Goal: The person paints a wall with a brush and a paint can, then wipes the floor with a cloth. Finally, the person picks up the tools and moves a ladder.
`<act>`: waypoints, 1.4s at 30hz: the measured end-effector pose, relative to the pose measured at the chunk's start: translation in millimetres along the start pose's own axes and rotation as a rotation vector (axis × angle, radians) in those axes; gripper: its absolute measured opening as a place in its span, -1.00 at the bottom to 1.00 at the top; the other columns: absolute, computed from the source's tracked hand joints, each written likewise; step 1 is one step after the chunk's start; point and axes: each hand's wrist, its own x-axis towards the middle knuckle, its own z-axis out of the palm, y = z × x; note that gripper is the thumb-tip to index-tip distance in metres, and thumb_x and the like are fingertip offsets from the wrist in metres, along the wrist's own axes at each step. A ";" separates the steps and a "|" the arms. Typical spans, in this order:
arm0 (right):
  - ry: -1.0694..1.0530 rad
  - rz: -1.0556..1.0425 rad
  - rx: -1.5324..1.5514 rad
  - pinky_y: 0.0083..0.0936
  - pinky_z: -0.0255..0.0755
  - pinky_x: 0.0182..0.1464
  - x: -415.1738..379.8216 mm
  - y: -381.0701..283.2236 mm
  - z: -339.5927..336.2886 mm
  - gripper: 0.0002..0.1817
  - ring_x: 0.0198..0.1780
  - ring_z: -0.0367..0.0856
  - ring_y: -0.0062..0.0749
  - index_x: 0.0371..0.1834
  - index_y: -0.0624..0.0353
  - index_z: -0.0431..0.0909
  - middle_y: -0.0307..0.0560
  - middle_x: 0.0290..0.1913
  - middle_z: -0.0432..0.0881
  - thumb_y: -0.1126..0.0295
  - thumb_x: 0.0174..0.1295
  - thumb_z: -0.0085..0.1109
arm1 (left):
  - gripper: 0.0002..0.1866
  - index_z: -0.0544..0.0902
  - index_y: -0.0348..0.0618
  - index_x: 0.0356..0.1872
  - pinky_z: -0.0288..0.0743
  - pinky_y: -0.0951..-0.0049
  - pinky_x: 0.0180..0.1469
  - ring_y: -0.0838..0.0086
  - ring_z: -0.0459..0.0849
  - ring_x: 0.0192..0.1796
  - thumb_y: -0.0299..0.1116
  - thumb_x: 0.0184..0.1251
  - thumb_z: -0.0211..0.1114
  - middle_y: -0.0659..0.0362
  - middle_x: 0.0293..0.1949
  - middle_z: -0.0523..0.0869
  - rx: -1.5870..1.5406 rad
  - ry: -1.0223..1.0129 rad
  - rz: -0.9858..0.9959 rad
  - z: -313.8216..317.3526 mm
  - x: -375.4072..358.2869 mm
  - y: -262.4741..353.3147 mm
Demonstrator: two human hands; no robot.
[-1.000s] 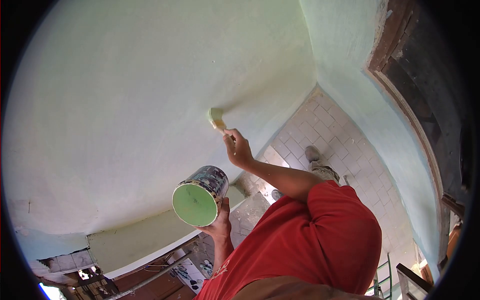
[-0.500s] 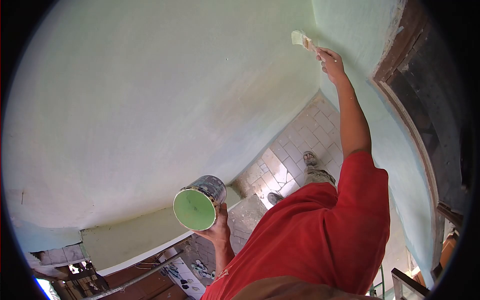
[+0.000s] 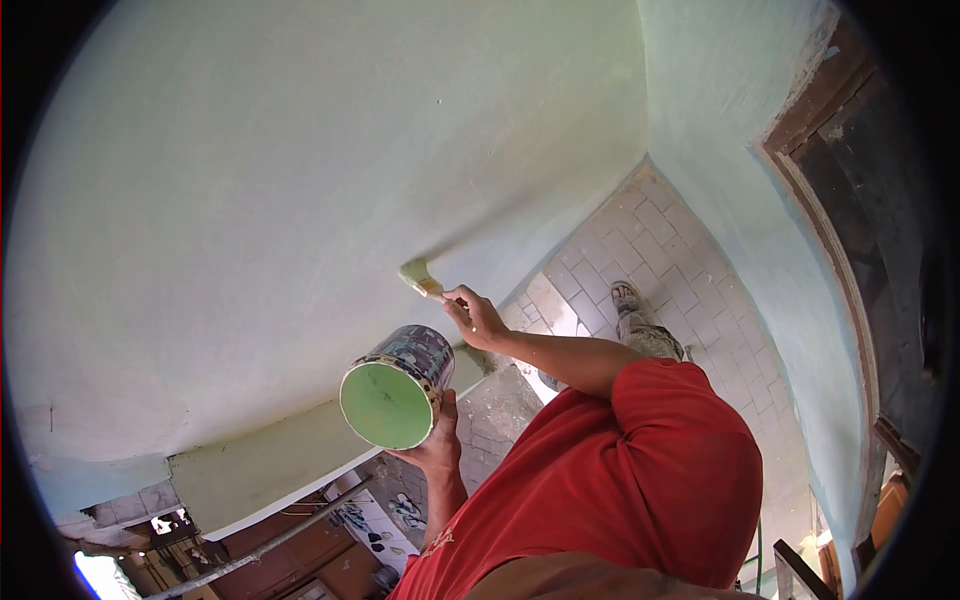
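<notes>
My left hand [image 3: 438,440] is wrapped round the underside of a paint can [image 3: 408,352], holding it tilted so its open mouth faces me. Pale green paint [image 3: 388,405] coats the can's inside, and the outer label is smeared with drips. Just above the can, my right hand [image 3: 474,316] grips a paintbrush [image 3: 424,279] by its handle. The brush's wide bristles carry light green paint and overlap the wall in this view. That large wall [image 3: 260,200] is pale green with greyish, uneven patches.
A second green wall [image 3: 720,140] meets the first at a corner on the right, beside a dark wood-framed opening [image 3: 800,165]. Below lies a tiled floor [image 3: 655,235], where my sandalled foot [image 3: 625,296] stands. A ledge [image 3: 270,460] and several shoes [image 3: 405,512] are at lower left.
My right hand has swung the paintbrush down and left from near the wall corner to just above the can. The left hand still holds the can in nearly the same place.
</notes>
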 end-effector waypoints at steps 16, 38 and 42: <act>1.020 -0.049 0.023 -0.59 0.34 -0.40 145.9 -17.7 -418.0 -0.73 -0.44 0.47 -0.65 0.14 0.18 0.60 -0.17 -0.28 0.68 0.28 0.51 0.26 | -0.15 0.46 -0.42 0.34 0.63 0.18 0.26 0.19 0.69 0.15 -0.42 0.02 0.73 -0.06 0.22 0.63 -0.125 0.062 -0.055 -6.0 -9.8 -9.6; 0.275 0.476 0.060 -0.69 0.41 -0.29 -117.0 55.4 -62.7 -0.63 -0.33 0.57 -0.66 0.17 0.32 0.63 -0.18 -0.24 0.74 0.23 0.53 0.21 | 0.12 0.21 -0.29 0.50 0.43 0.10 0.44 0.15 0.51 0.35 -0.46 -0.12 0.76 -0.07 0.36 0.44 -0.087 0.134 0.038 -149.6 -58.5 -164.1; 0.687 0.384 -0.073 -0.63 0.35 -0.42 -143.9 61.8 -102.9 -0.68 -0.42 0.47 -0.67 0.13 0.24 0.65 -0.25 -0.30 0.63 0.24 0.51 0.24 | 0.12 0.22 -0.26 0.47 0.36 0.08 0.46 0.15 0.50 0.35 -0.45 -0.17 0.76 -0.06 0.33 0.44 -0.168 0.091 -0.050 -166.2 -55.3 -188.3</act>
